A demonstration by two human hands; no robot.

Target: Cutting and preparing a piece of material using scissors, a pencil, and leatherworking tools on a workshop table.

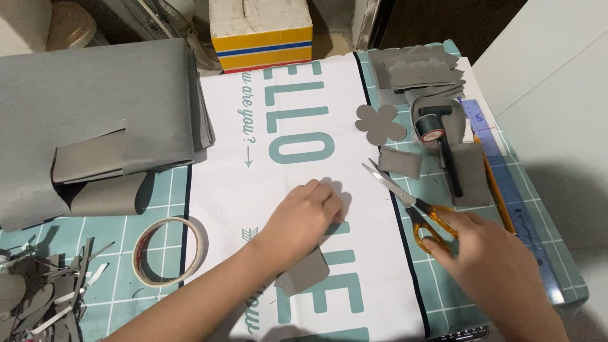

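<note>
Our left hand (303,218) curls its fingers down onto a small grey felt piece (306,271), pressing it flat on the white printed sheet (297,158); part of the felt pokes out below the wrist. Our right hand (491,256) has fingers hooked through the orange handles of the scissors (405,202), blades parted and lying on the sheet's edge. Just beyond sit a grey flower cutout (379,123), a thread spool (430,126) and a ruler (506,183); a tape roll (168,250) lies to the left on the teal cutting mat (152,196).
</note>
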